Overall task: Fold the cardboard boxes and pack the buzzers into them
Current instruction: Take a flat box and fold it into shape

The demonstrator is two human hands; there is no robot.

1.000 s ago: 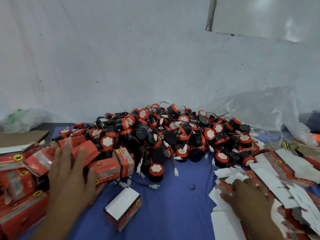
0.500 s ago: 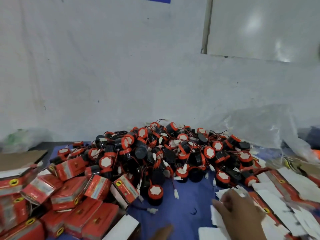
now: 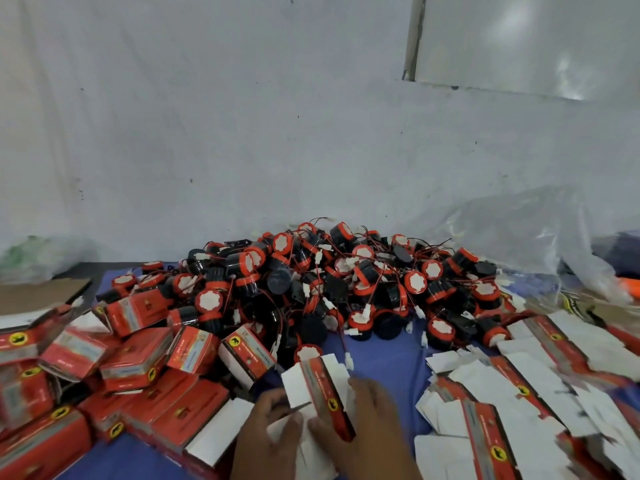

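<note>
While flat, box (image 3: 320, 386) in right hand (image 3: 367, 431).

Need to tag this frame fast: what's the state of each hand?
Left hand: holding the flat cardboard box.
Right hand: holding the same box.

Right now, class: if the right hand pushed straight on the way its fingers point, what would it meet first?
The right hand grips the flat carton; beyond it, probably the nearest buzzer at the pile's front edge, though depth is unclear.
</note>
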